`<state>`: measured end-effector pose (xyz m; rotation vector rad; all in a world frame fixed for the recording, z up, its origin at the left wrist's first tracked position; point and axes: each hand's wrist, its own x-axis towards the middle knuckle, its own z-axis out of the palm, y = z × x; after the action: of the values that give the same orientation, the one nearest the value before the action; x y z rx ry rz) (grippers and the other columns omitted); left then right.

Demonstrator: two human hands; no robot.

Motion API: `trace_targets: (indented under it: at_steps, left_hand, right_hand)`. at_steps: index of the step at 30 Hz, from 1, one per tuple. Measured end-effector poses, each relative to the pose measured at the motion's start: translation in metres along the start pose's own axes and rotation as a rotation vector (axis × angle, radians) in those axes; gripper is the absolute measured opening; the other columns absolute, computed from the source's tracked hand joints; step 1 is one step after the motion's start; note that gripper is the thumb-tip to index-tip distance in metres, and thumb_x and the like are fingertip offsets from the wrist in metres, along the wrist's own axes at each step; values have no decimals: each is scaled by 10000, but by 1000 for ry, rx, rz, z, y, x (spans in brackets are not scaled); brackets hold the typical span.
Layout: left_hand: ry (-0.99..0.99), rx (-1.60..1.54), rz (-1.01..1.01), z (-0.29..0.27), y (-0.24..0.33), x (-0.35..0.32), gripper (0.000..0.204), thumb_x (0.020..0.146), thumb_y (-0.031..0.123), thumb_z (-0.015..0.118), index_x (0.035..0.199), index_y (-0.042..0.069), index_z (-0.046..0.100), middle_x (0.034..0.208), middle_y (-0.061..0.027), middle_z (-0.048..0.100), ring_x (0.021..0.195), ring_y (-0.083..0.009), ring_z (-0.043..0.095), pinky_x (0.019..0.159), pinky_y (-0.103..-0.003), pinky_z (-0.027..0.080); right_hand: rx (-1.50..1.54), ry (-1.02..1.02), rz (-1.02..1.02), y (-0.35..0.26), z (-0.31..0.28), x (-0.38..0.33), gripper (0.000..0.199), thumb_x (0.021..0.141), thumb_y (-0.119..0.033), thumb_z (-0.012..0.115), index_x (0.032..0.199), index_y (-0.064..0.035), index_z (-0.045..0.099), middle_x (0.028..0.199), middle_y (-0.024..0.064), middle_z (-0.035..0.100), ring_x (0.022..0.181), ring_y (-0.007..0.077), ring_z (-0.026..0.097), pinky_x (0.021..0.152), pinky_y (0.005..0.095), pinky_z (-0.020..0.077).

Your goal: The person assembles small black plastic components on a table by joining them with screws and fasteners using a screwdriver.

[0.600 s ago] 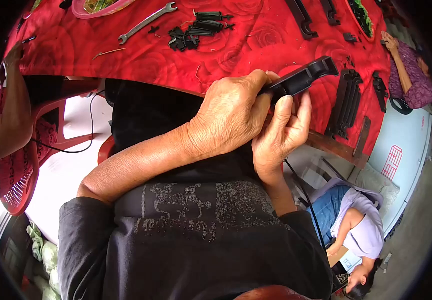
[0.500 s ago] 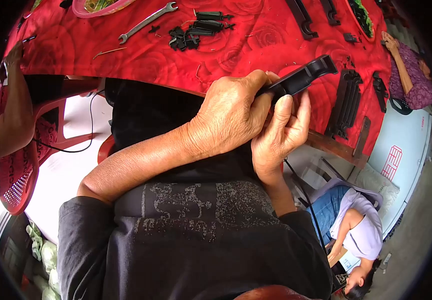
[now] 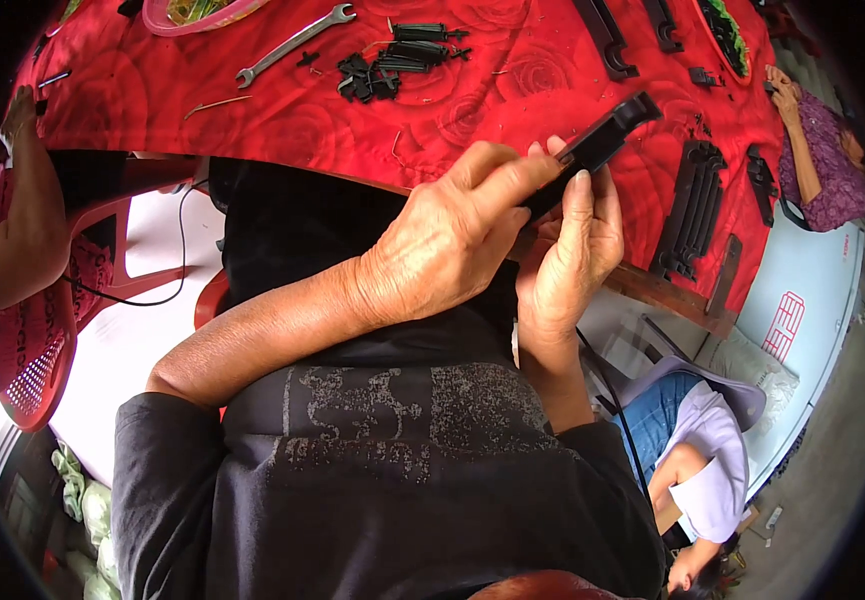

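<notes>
Both my hands are closed around a long black plastic piece point(image 3: 607, 138) with a hooked, notched far end, tilted up to the right over the table's near edge. My left hand point(image 3: 452, 225) grips its near part, index finger stretched along the top. Against its right side rests the thumb of my right hand point(image 3: 574, 240), with the other fingers behind and under it. The near end of the piece is hidden by my left hand. To its right on the red cloth lies a row of similar long black pieces point(image 3: 690, 205).
A red rose-patterned cloth point(image 3: 292, 115) covers the table. On it are a wrench point(image 3: 297, 45), small black parts point(image 3: 367, 80), more black strips point(image 3: 607, 40) and a pink basin point(image 3: 197, 18). People sit at left, far right and lower right; a red chair point(image 3: 37, 390) stands left.
The black piece has tipped to a steeper angle, and my left index finger has straightened along it. My right thumb has shifted up slightly. The person at lower right has bent over further.
</notes>
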<state>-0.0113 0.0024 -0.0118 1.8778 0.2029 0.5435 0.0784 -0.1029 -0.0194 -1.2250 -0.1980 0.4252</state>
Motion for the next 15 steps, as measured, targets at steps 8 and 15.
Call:
trace_targets:
  at_steps: [8, 15]
  left_hand:
    - [-113, 106, -26, 8, 2, -8, 529, 874, -71, 569, 1389, 35, 502, 1205, -191, 504, 863, -324, 668, 724, -394, 579]
    - [-104, 126, -76, 7, 2, -6, 527, 857, -74, 553, 1376, -1, 491, 1203, -210, 484, 826, -348, 662, 704, -408, 576]
  right_hand:
    - [-4, 19, 40, -1, 1, -1, 401, 1004, -72, 566, 1340, 111, 446, 1111, 142, 674, 1036, 204, 665, 942, 308, 525]
    - [-44, 3, 76, 4, -1, -4, 303, 1042, -144, 501, 1256, 65, 556, 1183, 155, 657, 1049, 222, 657, 907, 320, 540]
